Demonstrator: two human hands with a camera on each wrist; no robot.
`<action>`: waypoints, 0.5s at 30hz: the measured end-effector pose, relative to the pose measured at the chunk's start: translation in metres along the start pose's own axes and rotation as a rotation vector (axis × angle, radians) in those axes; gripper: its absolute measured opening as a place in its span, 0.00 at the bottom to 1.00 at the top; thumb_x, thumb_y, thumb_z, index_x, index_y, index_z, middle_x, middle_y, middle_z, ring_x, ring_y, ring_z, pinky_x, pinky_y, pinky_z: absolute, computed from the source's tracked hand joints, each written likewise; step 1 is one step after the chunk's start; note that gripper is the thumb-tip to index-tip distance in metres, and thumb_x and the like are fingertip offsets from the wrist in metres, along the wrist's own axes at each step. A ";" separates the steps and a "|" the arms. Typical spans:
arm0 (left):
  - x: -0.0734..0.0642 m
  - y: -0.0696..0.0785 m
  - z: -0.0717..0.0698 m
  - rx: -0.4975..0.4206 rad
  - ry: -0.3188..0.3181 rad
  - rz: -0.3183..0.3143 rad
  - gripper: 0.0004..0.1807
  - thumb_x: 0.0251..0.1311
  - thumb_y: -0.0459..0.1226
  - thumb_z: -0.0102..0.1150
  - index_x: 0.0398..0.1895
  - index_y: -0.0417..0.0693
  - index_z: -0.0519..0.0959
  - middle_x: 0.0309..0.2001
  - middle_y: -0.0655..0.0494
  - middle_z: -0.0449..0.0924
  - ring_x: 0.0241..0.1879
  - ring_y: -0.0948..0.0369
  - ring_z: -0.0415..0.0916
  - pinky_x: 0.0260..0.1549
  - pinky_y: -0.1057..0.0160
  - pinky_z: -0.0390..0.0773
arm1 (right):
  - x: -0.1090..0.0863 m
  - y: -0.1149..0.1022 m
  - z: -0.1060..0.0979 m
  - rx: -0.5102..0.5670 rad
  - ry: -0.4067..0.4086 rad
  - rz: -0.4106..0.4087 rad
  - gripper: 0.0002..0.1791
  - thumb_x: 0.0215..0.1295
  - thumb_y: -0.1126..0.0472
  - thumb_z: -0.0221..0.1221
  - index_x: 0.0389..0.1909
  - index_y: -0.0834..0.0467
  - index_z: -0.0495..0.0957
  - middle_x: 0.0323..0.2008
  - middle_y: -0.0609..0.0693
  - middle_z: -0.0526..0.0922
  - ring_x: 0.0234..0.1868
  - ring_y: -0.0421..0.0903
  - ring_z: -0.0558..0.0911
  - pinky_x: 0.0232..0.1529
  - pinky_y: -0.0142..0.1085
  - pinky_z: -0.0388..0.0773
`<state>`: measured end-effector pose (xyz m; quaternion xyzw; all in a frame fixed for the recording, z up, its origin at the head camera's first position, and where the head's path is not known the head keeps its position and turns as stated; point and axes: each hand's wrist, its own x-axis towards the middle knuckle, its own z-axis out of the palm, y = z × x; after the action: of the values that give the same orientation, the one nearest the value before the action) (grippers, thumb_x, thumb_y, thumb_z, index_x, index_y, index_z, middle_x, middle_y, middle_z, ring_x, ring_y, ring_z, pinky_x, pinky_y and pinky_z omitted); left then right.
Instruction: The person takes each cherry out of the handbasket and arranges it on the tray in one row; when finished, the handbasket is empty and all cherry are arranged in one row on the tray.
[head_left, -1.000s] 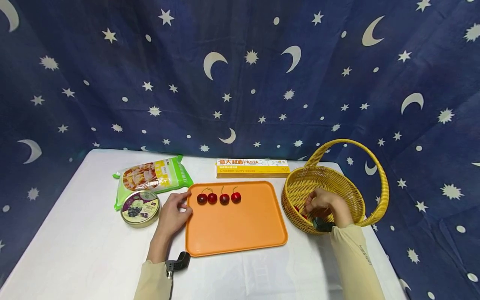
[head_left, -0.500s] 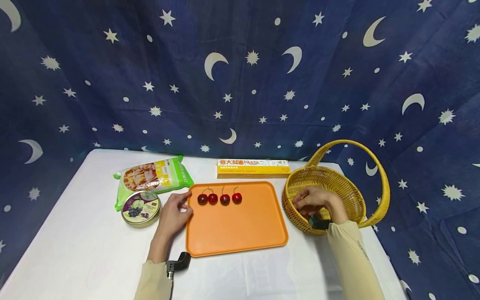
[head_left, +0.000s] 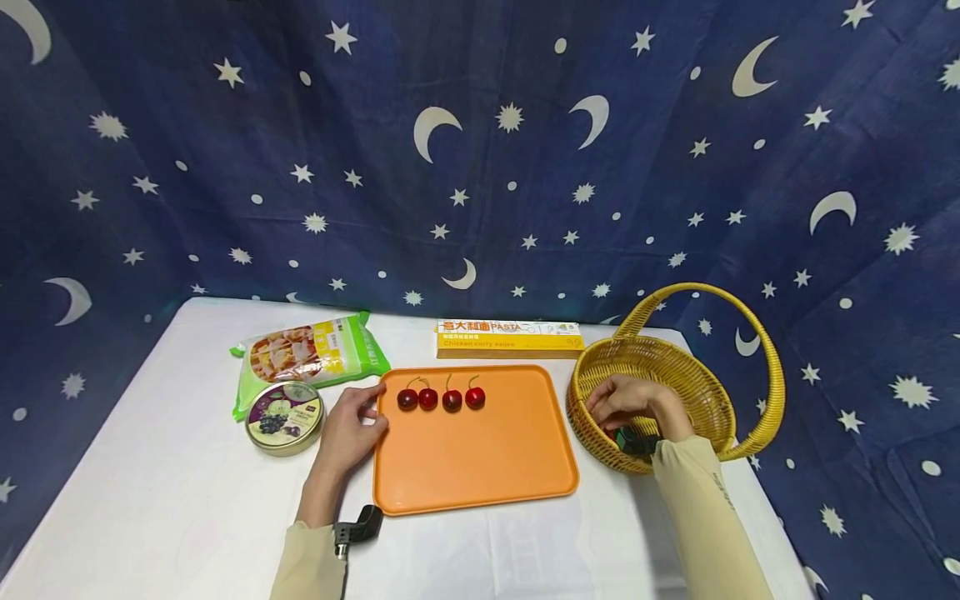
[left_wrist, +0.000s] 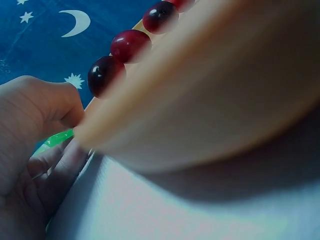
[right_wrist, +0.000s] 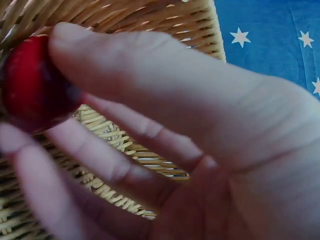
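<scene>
Inside the yellow wicker basket, my right hand is lowered near the left wall. In the right wrist view a dark red cherry sits between thumb and fingertips, pinched there. My left hand pinches the left edge of the orange tray, its thumb and fingers on either side of the rim in the left wrist view. Several cherries with green stems stand in a row along the tray's upper left part.
Left of the tray lie a green food bag and a round tin with fruit on its lid. A yellow pasta box is behind the tray. The basket's tall handle arches on its right side.
My right hand has moved left and slightly down inside the basket, toward its left wall. The left hand keeps its hold on the tray, and the row of cherries is unchanged.
</scene>
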<state>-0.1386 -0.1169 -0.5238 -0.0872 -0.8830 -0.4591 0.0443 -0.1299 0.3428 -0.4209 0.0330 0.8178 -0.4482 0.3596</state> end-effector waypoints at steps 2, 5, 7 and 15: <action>0.000 0.000 0.000 -0.001 -0.003 -0.003 0.29 0.48 0.29 0.62 0.59 0.39 0.79 0.46 0.44 0.76 0.36 0.56 0.76 0.41 0.55 0.70 | -0.004 -0.002 -0.001 0.000 0.006 -0.057 0.11 0.57 0.72 0.62 0.41 0.73 0.80 0.29 0.51 0.84 0.29 0.42 0.81 0.33 0.33 0.79; 0.000 0.000 0.000 -0.001 -0.009 -0.008 0.29 0.49 0.29 0.62 0.59 0.39 0.78 0.46 0.44 0.76 0.37 0.56 0.76 0.41 0.56 0.70 | -0.013 -0.009 -0.005 -0.014 0.076 -0.153 0.15 0.58 0.72 0.62 0.45 0.77 0.78 0.32 0.54 0.86 0.32 0.42 0.82 0.37 0.34 0.79; 0.000 0.000 0.000 -0.003 -0.014 -0.014 0.29 0.49 0.29 0.63 0.59 0.39 0.78 0.46 0.45 0.76 0.37 0.56 0.76 0.41 0.56 0.70 | -0.021 -0.016 -0.007 -0.045 0.163 -0.212 0.16 0.58 0.72 0.63 0.47 0.77 0.78 0.34 0.57 0.86 0.34 0.42 0.82 0.39 0.34 0.79; 0.000 0.001 -0.002 -0.019 -0.029 -0.029 0.29 0.50 0.30 0.63 0.60 0.40 0.78 0.46 0.44 0.75 0.37 0.55 0.76 0.42 0.55 0.70 | -0.028 -0.048 0.010 0.016 0.426 -0.366 0.18 0.58 0.71 0.66 0.49 0.73 0.78 0.43 0.67 0.83 0.39 0.49 0.85 0.41 0.39 0.82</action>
<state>-0.1388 -0.1178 -0.5214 -0.0814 -0.8804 -0.4666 0.0242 -0.1217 0.3140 -0.3729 -0.0187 0.8638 -0.4950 0.0923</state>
